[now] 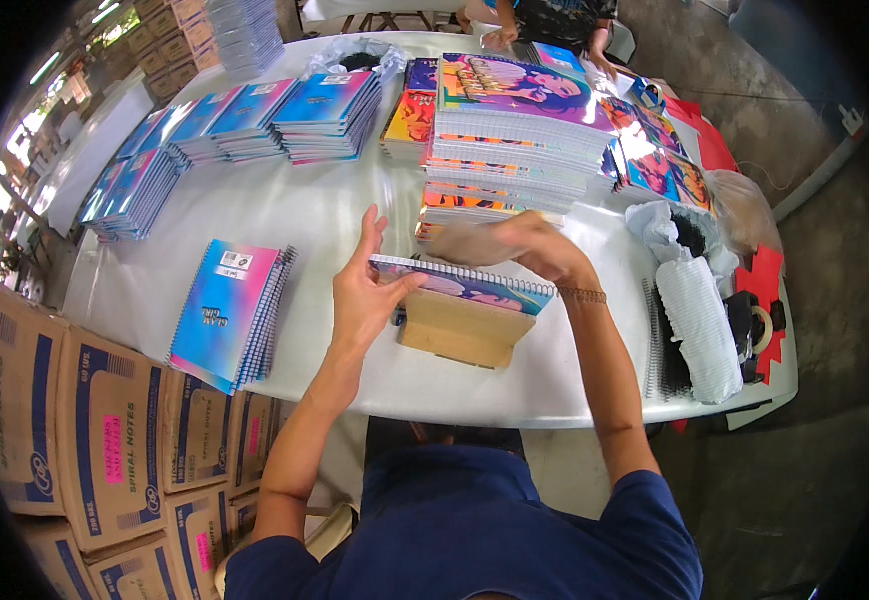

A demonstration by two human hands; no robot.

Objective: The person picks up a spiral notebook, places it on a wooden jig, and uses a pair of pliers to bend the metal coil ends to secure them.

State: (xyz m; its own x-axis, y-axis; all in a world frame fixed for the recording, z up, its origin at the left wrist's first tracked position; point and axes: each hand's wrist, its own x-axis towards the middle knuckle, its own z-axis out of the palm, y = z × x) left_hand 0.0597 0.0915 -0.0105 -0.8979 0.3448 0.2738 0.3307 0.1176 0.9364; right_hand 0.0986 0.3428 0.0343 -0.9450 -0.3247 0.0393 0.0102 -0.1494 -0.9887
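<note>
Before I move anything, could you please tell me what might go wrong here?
The notebook stands on edge in the left hand; a loosened grip might let it tip.
The tall stack rises just beyond the right hand, so a knock could shift its upper notebooks.
The glossy blue-and-pink pile at left lies close to the table's near edge; a bump might push it off.

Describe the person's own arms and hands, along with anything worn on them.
The left hand and the right hand wear no gloves, and the forearms are uncovered. The short sleeves are dark navy blue.
</note>
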